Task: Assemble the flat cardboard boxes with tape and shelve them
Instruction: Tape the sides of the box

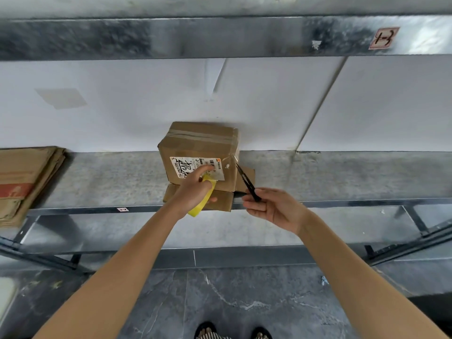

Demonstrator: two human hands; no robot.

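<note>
A taped brown cardboard box with a white printed label stands on the metal shelf, its lower flaps spread at the shelf's front edge. My left hand grips a yellow tape roll against the box's front, one finger stretched onto the label. My right hand pinches small black scissors, their tips pointing up-left at the tape on the box's right edge.
A stack of flattened cardboard boxes lies on the shelf at the far left. A white wall backs the shelf, and an upper metal shelf runs overhead. Below are a lower shelf level, a dark marble floor and my feet.
</note>
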